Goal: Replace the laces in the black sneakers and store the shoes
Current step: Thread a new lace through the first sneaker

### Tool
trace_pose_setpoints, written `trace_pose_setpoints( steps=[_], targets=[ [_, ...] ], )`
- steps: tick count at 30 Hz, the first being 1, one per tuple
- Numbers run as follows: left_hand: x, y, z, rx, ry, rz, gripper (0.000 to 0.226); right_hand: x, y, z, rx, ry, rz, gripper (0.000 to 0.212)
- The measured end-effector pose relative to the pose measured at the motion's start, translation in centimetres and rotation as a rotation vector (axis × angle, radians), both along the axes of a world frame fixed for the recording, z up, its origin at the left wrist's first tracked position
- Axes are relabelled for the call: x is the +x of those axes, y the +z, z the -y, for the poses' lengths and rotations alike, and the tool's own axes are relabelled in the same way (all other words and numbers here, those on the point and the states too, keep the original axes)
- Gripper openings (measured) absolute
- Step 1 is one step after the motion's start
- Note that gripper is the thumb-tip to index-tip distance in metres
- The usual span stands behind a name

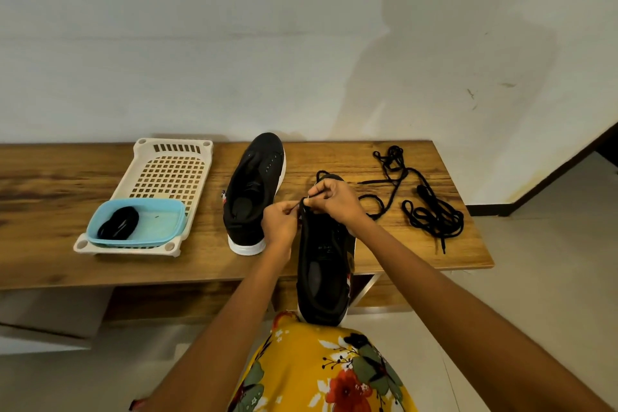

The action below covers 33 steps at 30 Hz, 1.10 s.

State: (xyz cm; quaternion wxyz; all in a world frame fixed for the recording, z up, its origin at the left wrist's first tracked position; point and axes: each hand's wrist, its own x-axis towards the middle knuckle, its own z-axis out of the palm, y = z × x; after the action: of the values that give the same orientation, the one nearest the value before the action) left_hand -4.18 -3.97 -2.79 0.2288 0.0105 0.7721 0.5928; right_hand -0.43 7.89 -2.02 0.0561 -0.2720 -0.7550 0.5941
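Note:
A black sneaker point(322, 264) with a white sole leans heel-down against my lap, its toe up at the table edge. My left hand point(279, 222) pinches a black lace at the shoe's upper eyelets. My right hand point(336, 199) pinches the same lace point(321, 174) just above, where it loops over the toe. The second black sneaker point(255, 191) lies unlaced on the wooden table point(50, 244). A pile of loose black laces point(428, 211) lies to the right. A coiled black lace point(118, 227) sits in a blue tub point(167, 221).
The blue tub rests on a cream plastic perforated rack point(167, 174) at the table's left. A white wall stands behind the table. The table's right end point(481, 257) drops to a tiled floor. My yellow floral garment point(317, 371) fills the bottom centre.

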Motion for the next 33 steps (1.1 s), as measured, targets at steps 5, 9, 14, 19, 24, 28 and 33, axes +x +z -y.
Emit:
trace_pose_setpoints(
  steps=[5,9,14,19,24,28,33],
  targets=[
    [0.7,0.1,-0.1,-0.305,-0.108,-0.279,0.013,0.0,0.6,-0.7,0.036,0.119,0.042,0.013],
    [1.1,1.4,-0.5,-0.387,-0.089,-0.444,0.005,-0.7,1.9,-0.7,0.411,0.414,0.097,0.025],
    [0.7,0.3,-0.4,-0.169,-0.053,-0.355,0.01,-1.7,3.9,-1.3,0.415,0.525,0.228,0.023],
    [1.0,-0.2,-0.8,0.144,0.033,-0.192,0.009,-2.5,5.0,-1.3,0.678,0.658,0.301,0.019],
    [0.8,-0.6,-0.9,0.3,0.022,-0.051,0.014,-2.9,6.9,0.3,0.436,0.357,0.007,0.007],
    [0.2,-0.4,-0.8,0.094,-0.161,-0.195,0.017,-5.8,15.0,0.1,-0.108,-0.006,-0.354,0.003],
    [-0.3,0.0,-0.3,-0.003,-0.124,-0.274,0.027,-6.7,21.8,-2.1,-0.205,-0.122,-0.637,0.007]
  ],
)
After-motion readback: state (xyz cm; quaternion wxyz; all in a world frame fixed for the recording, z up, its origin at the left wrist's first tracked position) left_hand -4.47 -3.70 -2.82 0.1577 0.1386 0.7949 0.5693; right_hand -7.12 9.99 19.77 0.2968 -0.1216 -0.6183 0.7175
